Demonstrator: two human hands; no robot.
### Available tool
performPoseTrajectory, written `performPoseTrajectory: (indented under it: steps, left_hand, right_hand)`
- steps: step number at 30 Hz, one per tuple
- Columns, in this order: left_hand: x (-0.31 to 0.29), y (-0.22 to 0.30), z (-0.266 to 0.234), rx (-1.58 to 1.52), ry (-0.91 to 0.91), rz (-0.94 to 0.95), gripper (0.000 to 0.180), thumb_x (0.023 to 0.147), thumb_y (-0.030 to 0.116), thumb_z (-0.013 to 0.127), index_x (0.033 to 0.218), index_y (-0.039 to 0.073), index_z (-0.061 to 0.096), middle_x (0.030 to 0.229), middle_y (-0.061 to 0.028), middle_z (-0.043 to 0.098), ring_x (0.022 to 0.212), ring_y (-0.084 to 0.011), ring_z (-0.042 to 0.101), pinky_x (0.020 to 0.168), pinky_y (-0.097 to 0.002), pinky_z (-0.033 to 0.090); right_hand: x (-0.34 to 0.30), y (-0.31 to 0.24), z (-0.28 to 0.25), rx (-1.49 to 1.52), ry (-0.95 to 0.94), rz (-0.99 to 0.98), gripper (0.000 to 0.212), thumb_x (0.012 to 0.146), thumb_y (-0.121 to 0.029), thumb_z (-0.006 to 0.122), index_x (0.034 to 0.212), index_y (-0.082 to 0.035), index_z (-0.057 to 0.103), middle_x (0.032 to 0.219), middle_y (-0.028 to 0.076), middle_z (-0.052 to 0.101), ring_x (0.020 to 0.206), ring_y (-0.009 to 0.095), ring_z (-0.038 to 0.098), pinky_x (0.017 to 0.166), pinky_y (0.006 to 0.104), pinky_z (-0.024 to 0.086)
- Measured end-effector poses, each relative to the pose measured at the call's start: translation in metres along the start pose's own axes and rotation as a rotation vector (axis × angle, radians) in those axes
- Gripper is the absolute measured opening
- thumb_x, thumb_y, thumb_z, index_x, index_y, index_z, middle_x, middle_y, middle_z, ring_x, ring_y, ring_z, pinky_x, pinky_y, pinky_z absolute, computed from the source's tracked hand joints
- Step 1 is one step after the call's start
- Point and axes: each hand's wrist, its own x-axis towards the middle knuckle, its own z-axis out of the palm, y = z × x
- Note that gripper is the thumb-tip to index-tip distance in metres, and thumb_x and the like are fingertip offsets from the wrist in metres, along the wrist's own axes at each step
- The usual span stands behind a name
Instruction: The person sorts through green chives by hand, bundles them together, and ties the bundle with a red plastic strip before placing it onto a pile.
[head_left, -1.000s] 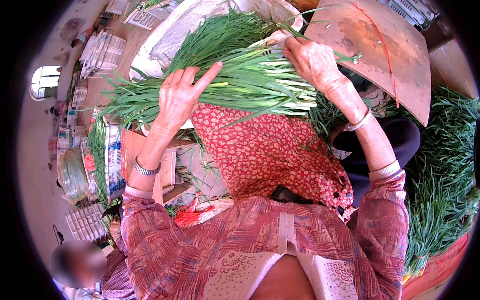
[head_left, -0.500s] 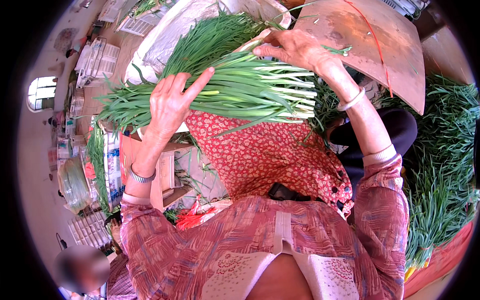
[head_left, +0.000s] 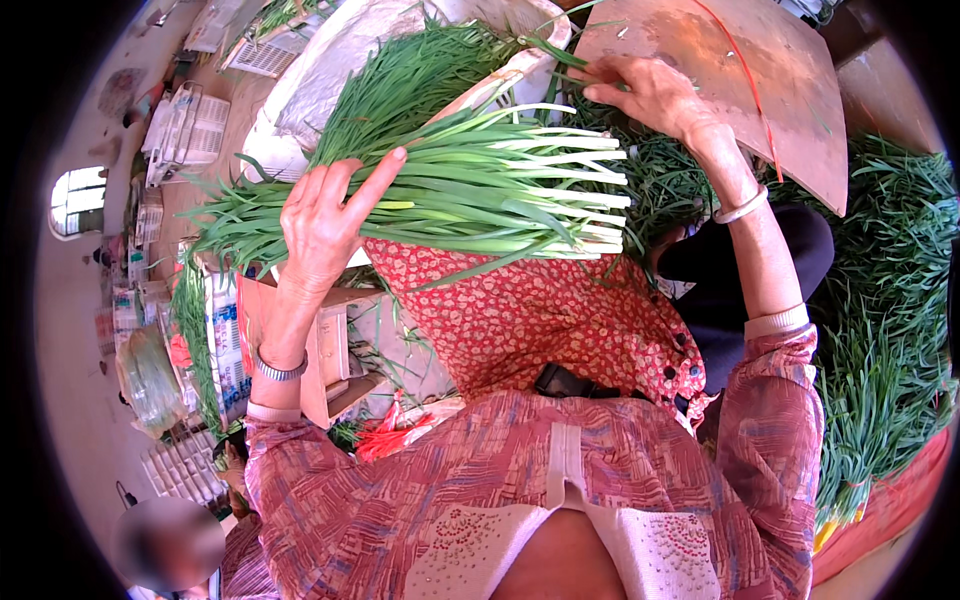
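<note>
Grasping the leafy part of the green-stalk bunch (head_left: 500, 190), the left hand (head_left: 325, 220) extends its index finger across the top. The bunch lies above the red patterned apron (head_left: 500, 310), overlapping the white tub (head_left: 300, 105) in view; pale stem ends face right. The right hand (head_left: 588, 82), apart from the bunch, pinches a thin green strand (head_left: 552, 50) beside the brown board (head_left: 770, 85). Far right: a leafy heap (head_left: 890, 290).

A patterned mauve-red top (head_left: 420, 470), pale collar (head_left: 650, 560) (studded with pinkish beads (head_left: 690, 537)), red floral apron (head_left: 520, 320), segmented metal wristband (head_left: 281, 371) and pale bangle (head_left: 743, 207).
</note>
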Motion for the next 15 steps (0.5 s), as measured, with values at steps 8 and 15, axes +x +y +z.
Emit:
performPoseTrajectory:
  steps: [8, 15]
  left_hand:
    - [0.008, 0.003, -0.004, -0.007, 0.015, 0.007, 0.069, 0.064, 0.014, 0.074, 0.131, 0.021, 0.063, 0.095, -0.0059, 0.062, 0.079, -0.0227, 0.061, 0.071, -0.0348, 0.050]
    - [-0.009, -0.012, 0.010, 0.029, 0.027, -0.114, 0.089, 0.054, -0.001, 0.072, 0.137, 0.029, 0.058, 0.095, -0.0023, 0.060, 0.079, -0.0203, 0.059, 0.071, -0.0342, 0.051]
  right_hand:
    - [0.021, -0.041, 0.024, 0.926, -0.396, -0.003, 0.039, 0.099, -0.042, 0.057, 0.112, -0.008, 0.069, 0.092, 0.000, 0.068, 0.084, 0.008, 0.059, 0.078, 0.0240, 0.050]
    - [-0.013, 0.047, -0.013, -0.200, -0.022, 0.143, 0.039, 0.096, -0.039, 0.058, 0.117, -0.007, 0.066, 0.102, 0.010, 0.071, 0.089, 0.029, 0.069, 0.080, 0.0384, 0.054]
